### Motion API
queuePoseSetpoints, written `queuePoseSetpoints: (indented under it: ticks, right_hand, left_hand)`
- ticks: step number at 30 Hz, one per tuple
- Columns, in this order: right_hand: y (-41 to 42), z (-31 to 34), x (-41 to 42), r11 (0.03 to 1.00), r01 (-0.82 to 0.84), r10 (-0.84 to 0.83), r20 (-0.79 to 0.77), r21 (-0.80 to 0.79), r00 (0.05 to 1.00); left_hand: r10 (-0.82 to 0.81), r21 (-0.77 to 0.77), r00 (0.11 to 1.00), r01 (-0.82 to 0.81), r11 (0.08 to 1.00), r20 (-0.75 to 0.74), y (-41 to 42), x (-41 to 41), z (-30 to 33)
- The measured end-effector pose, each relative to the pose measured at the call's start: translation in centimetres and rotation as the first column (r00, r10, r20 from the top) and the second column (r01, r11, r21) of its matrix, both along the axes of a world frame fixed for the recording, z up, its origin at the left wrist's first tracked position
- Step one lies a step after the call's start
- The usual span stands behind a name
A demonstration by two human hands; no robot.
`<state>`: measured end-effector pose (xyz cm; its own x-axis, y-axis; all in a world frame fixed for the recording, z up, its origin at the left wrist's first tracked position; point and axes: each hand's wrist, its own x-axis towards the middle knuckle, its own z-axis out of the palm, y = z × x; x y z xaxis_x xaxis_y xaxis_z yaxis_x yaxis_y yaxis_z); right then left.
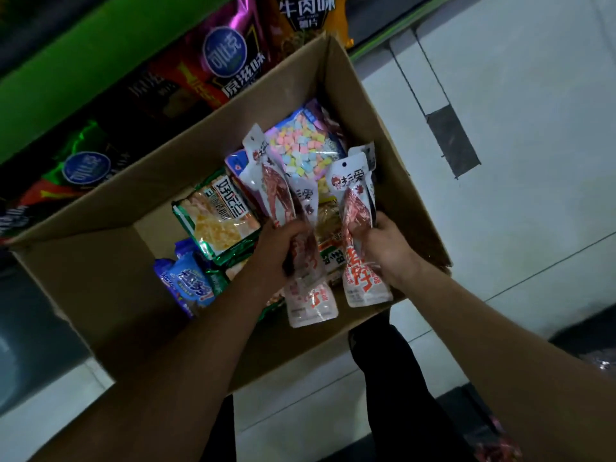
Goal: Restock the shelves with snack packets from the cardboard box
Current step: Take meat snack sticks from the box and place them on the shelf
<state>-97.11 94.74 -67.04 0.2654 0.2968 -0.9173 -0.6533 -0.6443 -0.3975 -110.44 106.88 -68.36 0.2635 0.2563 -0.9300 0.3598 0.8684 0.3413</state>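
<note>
An open cardboard box (100, 278) of plain brown board stands on a pale tiled floor (516, 95), its flaps folded outward, hard against a green-edged shelf (66, 71) stocked with glossy foil chip bags (226, 58). Both hands are over the box. The left hand (283, 241) curls its fingers round a bunch of long, narrow meat snack packets (301, 248) of shiny plastic, white at both ends with a clear middle showing dark red meat. The right hand (386, 245) grips a second bunch of the same packets (358, 235) round the middle. Each bunch lies with its long axis running from the near edge of the box toward the shelf, hang-hole tops pointing away from the person and fanned slightly apart, printed red lettering at the near ends. Under them in the box lie a clear bag of pastel square candies (303, 151), a crinkled green-trimmed cracker packet (220, 218) lying flat, and a blue wrapped packet (190, 281) near the left corner. The person's dark trouser leg (393, 378) shows below the box.
</note>
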Motion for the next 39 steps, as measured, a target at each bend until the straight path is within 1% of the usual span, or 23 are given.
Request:
queuePoseSetpoints:
  ticks: [2,4,5,7,8,9,11,14,17,19,21,22,23,24,25,26,27,28,29,31,32,36,39]
  right_hand:
    - [1.3,0.1,-1.4,0.999,-0.014,0.014,0.005,0.031,1.000]
    - [2.4,-0.1,-2.6,1.000,0.006,-0.007,0.017,0.022,1.000]
    - [2.9,-0.2,-3.0,0.998,0.050,-0.050,-0.024,0.027,0.998]
    - [3.2,-0.7,-3.7,0.986,0.158,-0.148,-0.163,0.047,0.975]
    - [3.2,-1.0,-4.0,0.981,0.187,-0.171,-0.217,0.055,0.961]
    - [3.0,-1.2,-4.3,0.983,0.172,-0.153,-0.240,0.063,0.959]
    - [2.8,-1.3,-4.9,0.996,0.047,-0.027,-0.231,0.080,0.973]
    - [3.2,-1.1,-5.1,0.990,-0.096,0.117,-0.232,0.099,0.966]
    - [4.1,-0.2,-3.9,0.935,-0.343,0.353,-0.150,0.087,0.924]
    - [4.2,-0.1,-2.6,0.859,-0.511,0.511,0.026,0.038,0.859]
    - [4.6,-0.4,-1.1,0.822,-0.565,0.562,0.270,-0.074,0.782]
    - [4.9,-0.8,-0.1,0.807,-0.576,0.573,0.416,-0.133,0.706]
    - [5.4,-1.2,0.9,0.768,-0.602,0.607,0.544,-0.216,0.579]
    - [6.1,-1.8,2.0,0.705,-0.635,0.663,0.614,-0.316,0.429]
    - [6.8,-2.4,2.8,0.625,-0.661,0.727,0.619,-0.415,0.298]
    - [7.4,-3.0,3.6,0.543,-0.678,0.794,0.567,-0.496,0.221]
    - [8.1,-3.7,4.3,0.470,-0.687,0.856,0.476,-0.555,0.201]
    - [8.6,-4.2,4.7,0.422,-0.686,0.896,0.386,-0.593,0.217]
    - [8.9,-4.5,5.0,0.415,-0.675,0.907,0.332,-0.610,0.258]
    - [9.0,-4.8,5.3,0.505,-0.628,0.863,0.348,-0.593,0.366]
    - [8.8,-4.7,5.4,0.532,-0.607,0.847,0.367,-0.591,0.385]
    - [6.9,-3.8,5.5,0.510,-0.580,0.860,0.396,-0.635,0.323]
    - [5.2,-3.7,5.3,0.498,-0.594,0.867,0.373,-0.631,0.330]
  left_hand:
    - [-0.007,-0.059,0.998,0.010,0.998,0.062,-0.1,1.0,0.8]
    - [-0.040,-0.046,0.994,0.045,0.998,0.098,-0.1,1.6,1.2]
    - [-0.059,-0.041,0.992,0.064,0.997,0.116,-0.1,1.6,1.3]
    - [-0.089,-0.059,0.986,0.099,0.993,0.144,0.3,1.1,1.3]
    - [-0.089,-0.084,0.983,0.104,0.991,0.160,0.4,0.7,1.2]
    - [-0.074,-0.114,0.982,0.094,0.989,0.175,0.6,0.3,1.1]
    - [-0.012,-0.150,0.981,0.042,0.988,0.196,0.5,-0.1,0.7]
    - [0.045,-0.098,0.983,-0.028,0.995,0.180,0.1,0.3,0.4]
    - [0.094,-0.052,0.983,-0.087,0.995,0.159,-0.1,0.4,-0.4]
    - [0.106,-0.051,0.978,-0.098,0.994,0.182,0.2,0.5,-1.0]
    - [0.103,-0.048,0.973,-0.095,0.994,0.206,0.6,0.6,-1.4]
    - [0.099,-0.051,0.973,-0.091,0.995,0.207,0.8,0.8,-1.4]
    - [0.097,-0.059,0.975,-0.087,0.994,0.200,0.9,1.0,-1.4]
    - [0.093,-0.068,0.977,-0.081,0.994,0.194,1.0,1.1,-1.5]
    - [0.083,-0.072,0.978,-0.070,0.995,0.189,1.2,1.1,-1.7]
    - [0.066,-0.072,0.981,-0.054,0.996,0.181,1.3,1.0,-1.9]
    - [0.046,-0.073,0.984,-0.033,0.997,0.174,1.4,0.9,-1.9]
    - [0.026,-0.076,0.985,-0.014,0.997,0.170,1.5,0.7,-1.9]
    - [0.010,-0.077,0.985,0.004,0.997,0.170,1.6,0.5,-1.8]
    - [-0.016,-0.066,0.988,0.026,0.998,0.153,1.8,-0.1,-1.5]
    - [-0.027,-0.053,0.990,0.034,0.998,0.135,2.0,-0.3,-1.1]
    - [-0.067,0.008,0.995,0.067,0.998,0.067,2.8,-0.9,0.5]
    - [-0.100,0.026,0.993,0.099,0.995,0.067,3.5,-0.9,1.5]
